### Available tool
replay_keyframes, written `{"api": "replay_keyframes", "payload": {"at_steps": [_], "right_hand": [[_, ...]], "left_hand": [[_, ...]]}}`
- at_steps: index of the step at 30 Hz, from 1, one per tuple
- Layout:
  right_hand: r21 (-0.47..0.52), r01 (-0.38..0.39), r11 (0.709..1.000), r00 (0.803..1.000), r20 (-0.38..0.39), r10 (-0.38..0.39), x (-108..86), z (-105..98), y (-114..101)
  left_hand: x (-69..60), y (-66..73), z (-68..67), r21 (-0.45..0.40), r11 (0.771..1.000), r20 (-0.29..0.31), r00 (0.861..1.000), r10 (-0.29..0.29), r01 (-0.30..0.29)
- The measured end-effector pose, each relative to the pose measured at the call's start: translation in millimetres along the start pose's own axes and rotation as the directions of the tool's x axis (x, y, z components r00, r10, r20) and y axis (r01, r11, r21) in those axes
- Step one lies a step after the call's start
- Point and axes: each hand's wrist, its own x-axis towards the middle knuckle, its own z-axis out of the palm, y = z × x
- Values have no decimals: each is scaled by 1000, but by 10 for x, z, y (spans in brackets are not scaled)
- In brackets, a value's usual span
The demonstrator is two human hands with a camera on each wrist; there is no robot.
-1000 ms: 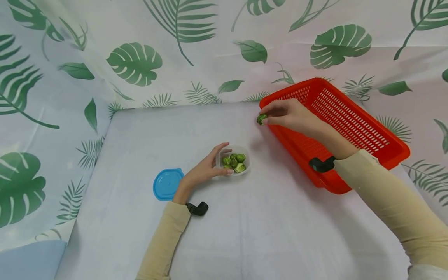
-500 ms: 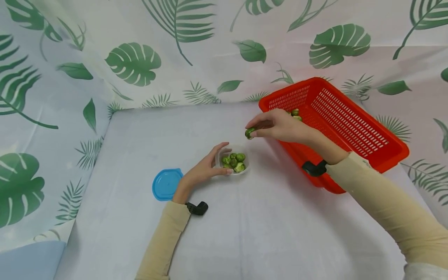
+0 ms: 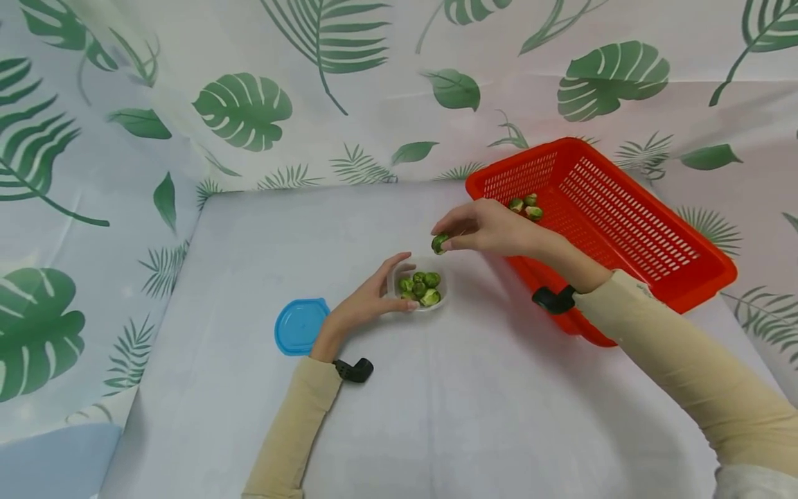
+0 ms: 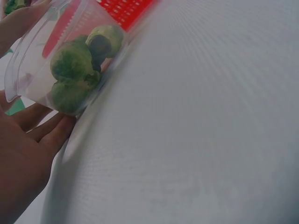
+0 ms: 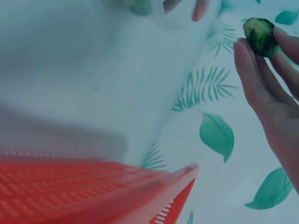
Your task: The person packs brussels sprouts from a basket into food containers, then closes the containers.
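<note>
My left hand [image 3: 361, 303] holds a small clear plastic container [image 3: 445, 283] on the table, thumb on the near side and fingers round the far side. Several green Brussels sprouts [image 3: 430, 296] lie inside it, seen through its wall in the left wrist view. Just above and to the right of the container's rim, my right hand [image 3: 495, 227] pinches one Brussels sprout [image 5: 260, 37] between thumb and fingertips. That sprout is apart from the container.
A red slotted plastic basket [image 3: 711, 274] stands at the right, under my right forearm. A few loose sprouts [image 3: 533, 213] sit in its far left corner. Left of the container, a blue lid [image 3: 298, 327] lies flat beside my left wrist. Leaf-printed cloth hangs behind the table.
My right hand has carried the sprout from the basket's left edge leftward and nearer, close to the container. The sprouts in the basket have come into view. My left hand stays put.
</note>
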Motion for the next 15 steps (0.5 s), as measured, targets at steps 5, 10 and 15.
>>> {"api": "replay_keyframes", "payload": {"at_steps": [5,10,15], "right_hand": [[-29,35,999,998,52,-34,9,34,5],[-65,60,996,993,105,-53,22,105,6],[-96,60,994,989,138,-47,36,153,-2]], "left_hand": [[6,4,0,-7,1000,2,1000,2,-2],[-9,21,4,-14,1000,-1,1000,-8,8],[-6,20,-1,-12,1000,4,1000,-7,7]]}}
